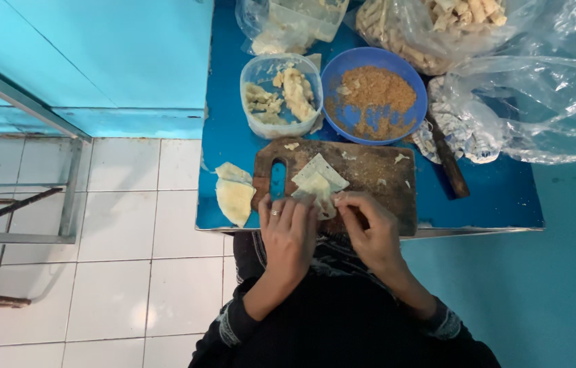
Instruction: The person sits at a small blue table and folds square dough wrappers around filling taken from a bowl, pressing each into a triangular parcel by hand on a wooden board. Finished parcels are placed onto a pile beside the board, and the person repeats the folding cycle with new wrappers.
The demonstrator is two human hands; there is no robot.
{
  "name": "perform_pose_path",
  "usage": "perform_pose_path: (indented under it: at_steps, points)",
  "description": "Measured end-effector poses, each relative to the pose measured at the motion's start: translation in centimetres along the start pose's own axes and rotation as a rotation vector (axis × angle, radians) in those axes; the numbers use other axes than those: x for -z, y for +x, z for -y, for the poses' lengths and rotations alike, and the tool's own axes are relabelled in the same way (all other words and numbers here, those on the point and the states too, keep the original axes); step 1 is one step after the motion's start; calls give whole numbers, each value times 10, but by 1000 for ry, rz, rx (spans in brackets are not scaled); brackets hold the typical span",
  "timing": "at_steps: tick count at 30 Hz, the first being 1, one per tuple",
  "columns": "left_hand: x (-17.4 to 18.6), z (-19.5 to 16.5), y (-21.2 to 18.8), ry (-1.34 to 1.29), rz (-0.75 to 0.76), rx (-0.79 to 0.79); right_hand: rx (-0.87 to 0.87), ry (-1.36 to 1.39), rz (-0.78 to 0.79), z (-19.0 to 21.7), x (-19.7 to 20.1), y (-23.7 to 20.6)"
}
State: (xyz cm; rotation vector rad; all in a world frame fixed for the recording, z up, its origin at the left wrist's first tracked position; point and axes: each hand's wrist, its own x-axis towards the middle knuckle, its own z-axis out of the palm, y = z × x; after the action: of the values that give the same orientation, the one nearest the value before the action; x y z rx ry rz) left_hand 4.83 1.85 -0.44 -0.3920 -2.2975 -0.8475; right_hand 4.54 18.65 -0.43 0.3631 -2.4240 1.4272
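The left hand, a ring on one finger, lies nearly flat with fingers together, its tips pressing on the near edge of the pale pastry wrapper. The right hand is curled, thumb and forefinger pinching the wrapper's near corner. The wrapper lies on the near left part of the wooden cutting board, beside the board's handle slot. It looks thin, soft and light, likely to tear or stick; the edges and corners seem the safest places to grip, gently.

Left of the board, more wrappers lie stacked on the blue table. Behind the board stand a clear plastic tub of pale lumpy filling and a blue bowl of brown crumbs. To the board's right lies a knife with a dark handle. Further back, clear plastic bags hold pale rolled pieces; a loose crumpled clear bag lies at the far right. No labels can be made out.
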Motion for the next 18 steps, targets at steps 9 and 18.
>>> perform_pose_path:
  at_steps: [9,18]
  points:
    - [11,5,1,14,89,-15,270,-330,62,6,-6,10]
    - [15,31,19,16,242,-177,356,-356,249,11,10,21]
